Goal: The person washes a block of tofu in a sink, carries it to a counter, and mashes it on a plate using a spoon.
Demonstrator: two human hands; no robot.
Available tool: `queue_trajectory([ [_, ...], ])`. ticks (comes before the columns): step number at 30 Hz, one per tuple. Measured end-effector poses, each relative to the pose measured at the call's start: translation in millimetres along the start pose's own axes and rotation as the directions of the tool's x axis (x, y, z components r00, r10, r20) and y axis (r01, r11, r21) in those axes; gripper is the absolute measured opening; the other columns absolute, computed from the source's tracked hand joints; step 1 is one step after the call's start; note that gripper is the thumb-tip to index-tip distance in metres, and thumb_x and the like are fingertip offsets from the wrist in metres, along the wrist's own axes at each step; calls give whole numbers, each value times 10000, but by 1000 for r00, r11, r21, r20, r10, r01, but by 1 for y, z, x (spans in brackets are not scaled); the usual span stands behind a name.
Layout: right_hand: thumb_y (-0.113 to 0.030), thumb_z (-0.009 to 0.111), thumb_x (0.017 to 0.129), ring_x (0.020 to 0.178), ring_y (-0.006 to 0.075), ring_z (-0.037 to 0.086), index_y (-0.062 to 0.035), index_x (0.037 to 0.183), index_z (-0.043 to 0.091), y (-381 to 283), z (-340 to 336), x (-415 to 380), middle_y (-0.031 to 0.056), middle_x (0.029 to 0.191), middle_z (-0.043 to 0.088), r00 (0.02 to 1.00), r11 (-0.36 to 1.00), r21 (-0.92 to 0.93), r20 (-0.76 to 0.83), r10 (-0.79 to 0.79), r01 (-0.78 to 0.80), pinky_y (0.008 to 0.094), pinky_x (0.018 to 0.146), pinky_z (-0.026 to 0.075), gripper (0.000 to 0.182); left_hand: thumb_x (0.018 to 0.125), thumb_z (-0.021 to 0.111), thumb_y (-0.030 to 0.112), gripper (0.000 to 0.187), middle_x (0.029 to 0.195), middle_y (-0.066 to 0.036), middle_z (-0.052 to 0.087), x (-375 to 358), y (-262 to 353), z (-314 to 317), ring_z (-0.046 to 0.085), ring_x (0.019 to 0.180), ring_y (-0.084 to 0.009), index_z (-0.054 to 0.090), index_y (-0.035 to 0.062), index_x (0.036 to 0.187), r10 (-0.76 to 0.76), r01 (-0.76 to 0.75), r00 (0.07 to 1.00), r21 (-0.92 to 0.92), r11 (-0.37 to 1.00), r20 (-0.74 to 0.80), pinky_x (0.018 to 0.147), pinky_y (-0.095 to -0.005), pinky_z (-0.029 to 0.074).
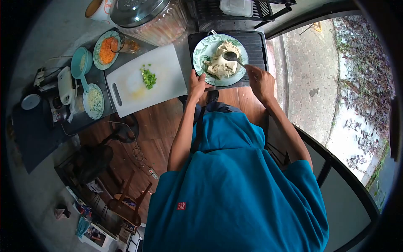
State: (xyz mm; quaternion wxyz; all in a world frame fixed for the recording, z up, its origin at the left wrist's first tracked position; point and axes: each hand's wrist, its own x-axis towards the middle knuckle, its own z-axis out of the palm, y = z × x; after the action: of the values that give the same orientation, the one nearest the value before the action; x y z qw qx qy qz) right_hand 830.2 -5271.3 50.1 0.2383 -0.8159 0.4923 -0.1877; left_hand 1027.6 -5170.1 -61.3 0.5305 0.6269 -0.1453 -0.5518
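A green-and-white patterned plate (200,52) bears a pale, soft, crumbly mass (224,67) that looks like mashed tofu. My left hand (196,85) grips the plate's near-left rim, thumb on top. In my right hand (261,84), beyond the near-right rim, is a metal spoon (230,56); its bowl rests on the pale mass. To the left lies a white cutting board (163,67) with chopped green onion (148,79) on it.
Left of the board are a plate of grated carrot (107,51), a glass (128,45), a teal strainer (81,63) and a plate of pale chopped bits (93,102). A large lidded jar (155,25) stands behind the board. A dark dish rack (201,17) is at the back.
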Motion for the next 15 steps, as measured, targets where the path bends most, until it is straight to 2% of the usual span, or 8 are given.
queue_trajectory([
  [3, -150, 561, 828, 632, 306, 626, -97, 892, 686, 5, 22, -1, 132, 754, 648, 996, 998, -7, 63, -67, 67, 387, 557, 486, 151, 928, 429, 53, 311, 1064, -249, 546, 0, 0, -1, 642, 822, -329, 286, -15, 1196, -18, 17, 999, -25, 1000, -44, 630, -401, 596],
  [5, -169, 548, 841, 625, 317, 621, -106, 908, 688, 16, 45, -2, 151, 745, 640, 994, 996, -31, 81, -75, 78, 402, 550, 483, 168, 928, 429, 54, 303, 1058, -241, 550, -2, 1, -2, 642, 822, -329, 294, -12, 1191, -19, 19, 1000, -12, 1000, -19, 631, -401, 596],
  [7, -155, 559, 845, 601, 314, 622, -102, 949, 691, 14, 58, 4, 176, 756, 633, 987, 992, -84, 135, -86, 98, 383, 543, 488, 177, 927, 429, 54, 295, 1052, -234, 555, 1, 5, -2, 642, 822, -328, 303, -9, 1186, -5, 5, 1000, -5, 1000, -2, 631, -402, 596],
  [9, -174, 558, 845, 584, 319, 616, -102, 938, 695, 8, 53, 9, 186, 719, 619, 989, 992, -108, 139, -57, 72, 393, 539, 484, 181, 924, 433, 53, 278, 1044, -230, 556, 3, 3, -3, 642, 818, -324, 318, -13, 1169, 12, -12, 1000, -8, 1000, 18, 629, -400, 596],
  [11, -186, 552, 849, 566, 317, 612, -106, 959, 690, 8, 41, 15, 183, 683, 610, 989, 995, -55, 128, -79, 87, 390, 525, 478, 194, 923, 435, 53, 275, 1037, -227, 558, 3, 7, -4, 642, 814, -322, 321, -13, 1165, 2, -2, 1000, 8, 1000, 8, 628, -399, 596],
  [12, -177, 550, 850, 552, 312, 610, -111, 968, 688, 0, 26, 13, 172, 661, 611, 987, 993, -104, 152, -48, 64, 383, 515, 475, 193, 922, 437, 53, 272, 1029, -224, 560, 3, 7, -4, 643, 809, -319, 324, -13, 1160, -15, 15, 1000, 20, 1000, -8, 626, -398, 597],
  [15, -143, 540, 846, 564, 285, 624, -111, 985, 681, 4, 0, -5, 164, 704, 631, 987, 998, -52, 162, -19, 28, 371, 512, 479, 201, 922, 440, 60, 276, 1017, -224, 559, 5, 4, -6, 642, 795, -308, 321, -13, 1160, -16, 16, 1000, 24, 1000, 2, 627, -391, 598],
])
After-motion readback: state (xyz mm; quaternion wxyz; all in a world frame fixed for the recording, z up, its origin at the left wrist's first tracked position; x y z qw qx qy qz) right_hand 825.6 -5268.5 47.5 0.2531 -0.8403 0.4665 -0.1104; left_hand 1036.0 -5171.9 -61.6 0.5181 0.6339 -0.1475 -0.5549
